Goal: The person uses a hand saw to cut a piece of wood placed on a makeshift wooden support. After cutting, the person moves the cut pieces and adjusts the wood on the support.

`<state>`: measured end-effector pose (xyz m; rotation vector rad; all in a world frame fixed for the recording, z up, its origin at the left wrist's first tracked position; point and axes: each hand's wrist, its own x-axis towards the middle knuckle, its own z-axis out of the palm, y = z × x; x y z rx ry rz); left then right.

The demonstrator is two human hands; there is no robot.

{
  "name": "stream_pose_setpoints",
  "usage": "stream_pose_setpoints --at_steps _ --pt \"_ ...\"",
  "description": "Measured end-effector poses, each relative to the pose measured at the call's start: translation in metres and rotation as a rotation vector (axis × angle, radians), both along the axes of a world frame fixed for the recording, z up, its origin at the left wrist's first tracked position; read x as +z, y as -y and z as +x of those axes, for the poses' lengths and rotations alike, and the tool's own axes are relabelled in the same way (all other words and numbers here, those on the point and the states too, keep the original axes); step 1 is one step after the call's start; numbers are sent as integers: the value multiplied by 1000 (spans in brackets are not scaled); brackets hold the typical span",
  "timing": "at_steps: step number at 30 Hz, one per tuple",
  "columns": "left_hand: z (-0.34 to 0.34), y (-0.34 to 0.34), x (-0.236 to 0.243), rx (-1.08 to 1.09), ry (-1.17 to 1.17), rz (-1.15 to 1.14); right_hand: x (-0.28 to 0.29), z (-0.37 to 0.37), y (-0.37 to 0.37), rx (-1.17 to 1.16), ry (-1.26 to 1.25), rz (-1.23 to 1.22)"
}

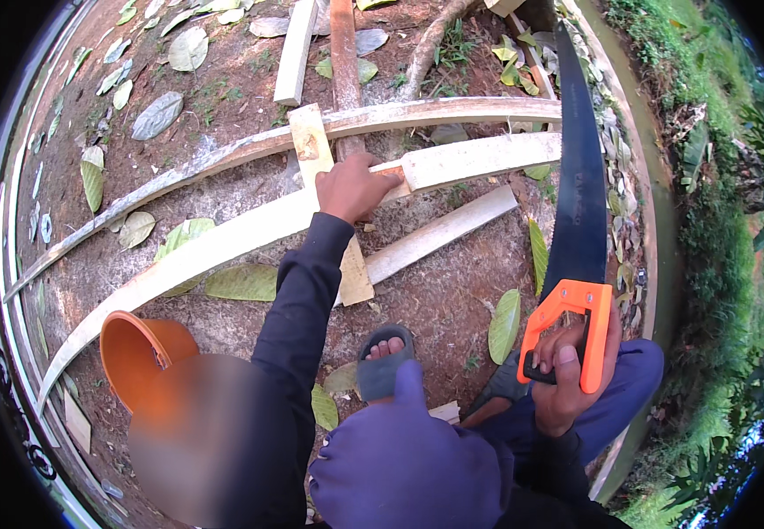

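Note:
My right hand (567,379) is wrapped around the orange handle of a handsaw (578,194). Its dark blade points away from me, and the right ends of two long pieces of timber meet or pass behind it; whether it touches them I cannot tell. My left hand (356,187) grips the nearer pale wooden beam (250,220), thumb toward a notched, reddish spot. Under that hand a short board (310,141) crosses the beam. Just beyond lies the second, greyer beam (215,159), roughly alongside the first.
An orange bucket (131,357) lies tilted at lower left, beside a blurred patch. A loose wood strip (444,234) rests near my sandalled foot (385,366). More timber (296,53) lies at the far side. Large leaves (157,115) litter the soil; a ditch (655,167) runs along the right.

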<state>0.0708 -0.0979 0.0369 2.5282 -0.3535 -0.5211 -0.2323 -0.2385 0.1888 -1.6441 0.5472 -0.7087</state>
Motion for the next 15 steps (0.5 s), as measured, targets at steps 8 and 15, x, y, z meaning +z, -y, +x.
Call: stream_pose_setpoints --at_steps 8,15 --pt "1 -2 -3 1 -12 -27 -47 26 -42 314 -192 -344" --pt "0 -2 -6 -6 21 1 -87 17 -41 315 -199 -371"
